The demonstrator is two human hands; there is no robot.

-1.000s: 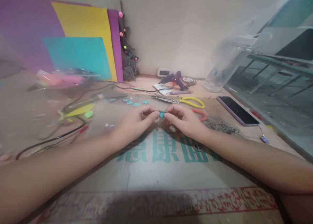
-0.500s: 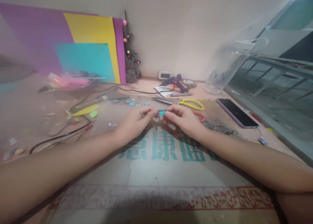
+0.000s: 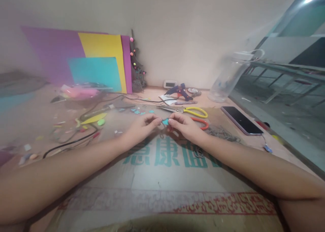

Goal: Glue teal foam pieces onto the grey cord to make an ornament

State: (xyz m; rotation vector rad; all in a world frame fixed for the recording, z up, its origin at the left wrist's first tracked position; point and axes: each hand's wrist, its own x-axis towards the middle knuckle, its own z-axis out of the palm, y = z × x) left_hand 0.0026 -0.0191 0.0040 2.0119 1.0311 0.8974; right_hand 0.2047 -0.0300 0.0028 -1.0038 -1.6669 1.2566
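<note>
Over the middle of the printed board, my two hands meet fingertip to fingertip. My right hand (image 3: 182,124) pinches a small teal foam piece (image 3: 166,122), probably a cut-out shape like those lying beyond. My left hand (image 3: 149,123) is closed in a pinch at the piece's left side, on what looks like a thin grey cord (image 3: 161,135) whose end hangs below the fingers. Its exact hold is partly hidden. Several teal flower cut-outs (image 3: 137,112) lie just past my left hand. Behind my right hand are scissors with yellow and orange handles (image 3: 196,111).
A tangle of grey cord (image 3: 222,133) and a phone (image 3: 241,120) lie to the right. At the back stand a glue gun (image 3: 179,91), a small white clock (image 3: 170,84) and a clear bottle (image 3: 225,79). Coloured sheets (image 3: 96,73) lean left; a black cable (image 3: 73,142) crosses scraps.
The view has shifted slightly, so the background sits lower and more sheet area shows. Both hands keep their pinch; the teal piece looks a little turned and more exposed between them.
</note>
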